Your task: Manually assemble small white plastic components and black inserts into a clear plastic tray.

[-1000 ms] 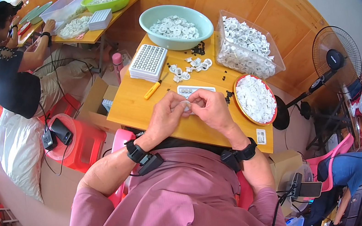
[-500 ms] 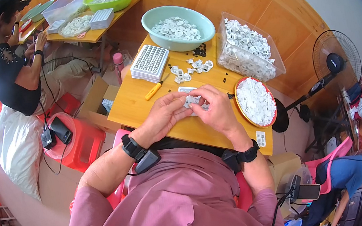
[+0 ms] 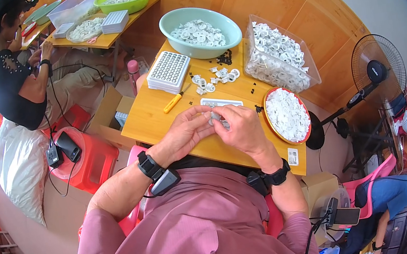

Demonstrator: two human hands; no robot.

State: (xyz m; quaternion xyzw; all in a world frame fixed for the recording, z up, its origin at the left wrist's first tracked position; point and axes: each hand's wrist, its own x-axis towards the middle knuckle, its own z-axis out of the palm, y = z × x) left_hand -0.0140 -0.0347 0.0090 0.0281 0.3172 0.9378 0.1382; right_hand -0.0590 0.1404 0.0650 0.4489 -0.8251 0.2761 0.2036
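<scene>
A teal bowl [image 3: 200,31] of white parts stands behind a yellow-handled tool [image 3: 174,102]; right of the bowl, a pedestal fan [image 3: 378,71].

Yellow-wood table [image 3: 160,117], teal bowl [image 3: 232,34], white small part [image 3: 215,116], red-rimmed plate [image 3: 272,133], yellow-handled screwdriver [image 3: 173,102]

Single head-worn fisheye view, steeply downward from close above onto the wooden table [image 3: 160,117], edges bowed.

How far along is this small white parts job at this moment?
Looks done: a stack of filled grid trays sits at the table's left. In hand: left hand and right hand pinch a small white part together. Left: loose parts, a full teal bowl, clear bin and red-rimmed plate.
</scene>
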